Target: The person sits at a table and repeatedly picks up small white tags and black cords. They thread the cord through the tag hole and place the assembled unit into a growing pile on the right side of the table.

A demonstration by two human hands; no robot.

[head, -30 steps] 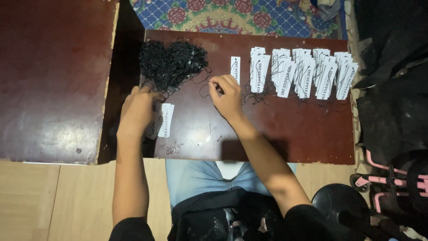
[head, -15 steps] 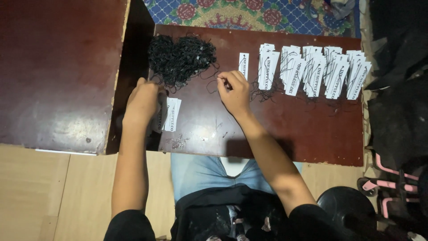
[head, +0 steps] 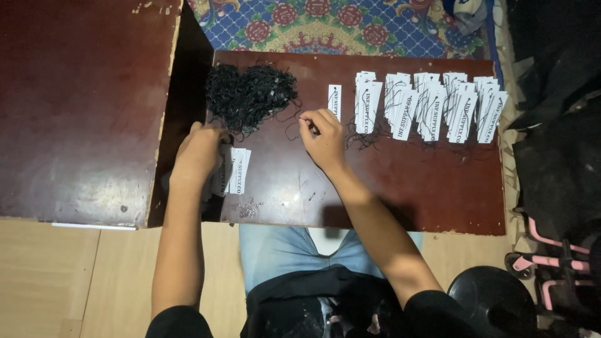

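The left hand (head: 199, 153) grips a stack of white tags (head: 233, 170) on the desk (head: 400, 188). The right hand (head: 322, 136) pinches a black string (head: 294, 128) — just beside the string pile (head: 250, 95).

We see a thin black string (head: 299, 121), slack and curling, lying on the dark red bench (head: 388, 188) with one end pinched up. Beside it lies a tangled heap of black strings (head: 249, 95). A small stack of white paper tags (head: 233, 170) lies flat near the bench's left edge.

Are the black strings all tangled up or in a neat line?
Tangled: the black strings lie heaped in one messy pile on the table.
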